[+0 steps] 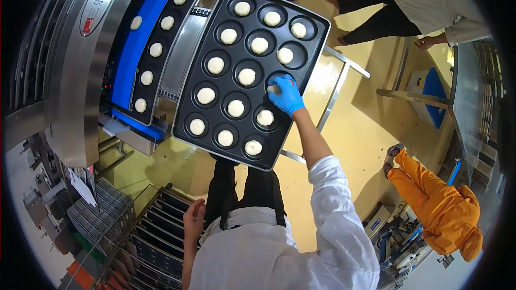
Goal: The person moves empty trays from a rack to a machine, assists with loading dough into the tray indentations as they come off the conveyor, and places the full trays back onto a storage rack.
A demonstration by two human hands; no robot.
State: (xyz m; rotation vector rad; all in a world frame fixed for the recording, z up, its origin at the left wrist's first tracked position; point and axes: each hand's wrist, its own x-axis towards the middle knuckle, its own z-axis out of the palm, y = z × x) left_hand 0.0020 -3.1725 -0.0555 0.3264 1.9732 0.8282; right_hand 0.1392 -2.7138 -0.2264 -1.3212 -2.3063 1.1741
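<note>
A black baking tray (237, 91) with round wells lies before me, and white dough balls (259, 45) sit in its wells. My right hand (287, 94), in a blue glove, reaches over the tray's right column. Its fingers curl around a dough ball (273, 90) in the middle well there, hiding part of it. Just below that hand, another dough ball (265, 118) rests in its well. Bare and loosely bent, my left hand (194, 219) hangs beside my body with nothing visible in it, well away from the tray.
A steel machine (76, 68) with a blue conveyor belt (128, 58) stands at left; a second tray (152, 66) holds dough balls beside the belt. A rack of trays (161, 229) is at lower left. One person in orange (435, 205) and another in black trousers (377, 12) are at right.
</note>
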